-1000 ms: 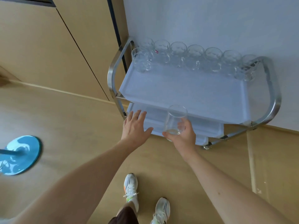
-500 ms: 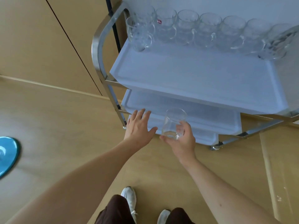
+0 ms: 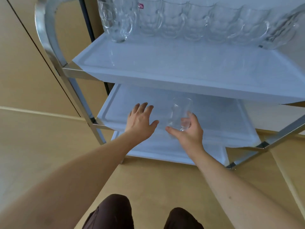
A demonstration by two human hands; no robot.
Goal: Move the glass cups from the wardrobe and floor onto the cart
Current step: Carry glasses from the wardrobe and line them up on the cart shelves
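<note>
Our right hand (image 3: 187,132) grips a plain glass cup (image 3: 179,114) from below, thumb and fingers curled round its base, cup tilted slightly, center frame over the middle shelf (image 3: 222,119) of the cart (image 3: 49,38). Left hand (image 3: 140,120) beside it, fingers straight, holding nothing, over the same shelf. Risk as we judge it: the rim could clip the top shelf (image 3: 181,80) edge going in, or the smooth glass could slip from the low hold. Row of handled glass mugs (image 3: 173,22) stands on the top shelf, upper frame, well apart from our hands.
</note>
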